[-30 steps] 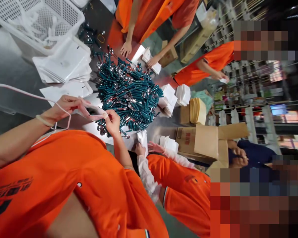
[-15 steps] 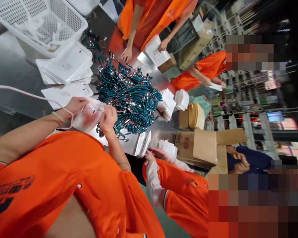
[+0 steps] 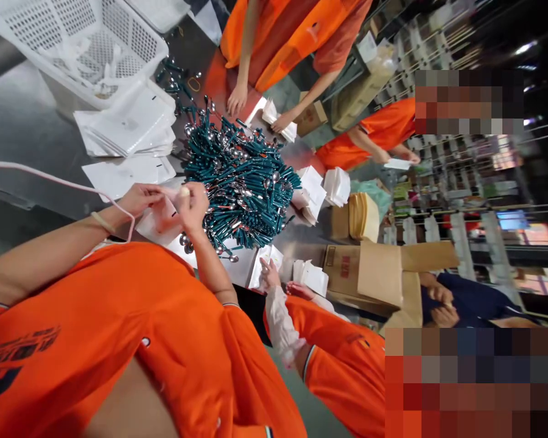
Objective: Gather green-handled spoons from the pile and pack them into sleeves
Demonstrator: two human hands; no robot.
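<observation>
My left hand [image 3: 142, 198] pinches one upper edge of a whitish, see-through plastic bag [image 3: 159, 222]. Closed on the bag's other side is my right hand [image 3: 194, 207], its thumb up near the top edge. The bag hangs between both hands, close to my body; whether anything lies inside cannot be made out. Just beyond my right hand spreads a big heap of spoons [image 3: 242, 176] with dark green handles and shiny metal bowls. A loose white bag [image 3: 123, 173] lies flat behind my left hand, and a stack of white bags [image 3: 130, 121] rises past it.
A white perforated basket [image 3: 86, 45] stands on the metal table [image 3: 22, 115] at the far left. A pink-white cable [image 3: 50, 175] crosses near my left wrist. Co-workers' hands [image 3: 270, 274] handle white packets to the right and across. Cardboard boxes [image 3: 379, 274] stand at right.
My right hand has shifted slightly left and up along the bag, its thumb now raised. The co-worker across has lowered a white packet; the one at right has put a hand on another.
</observation>
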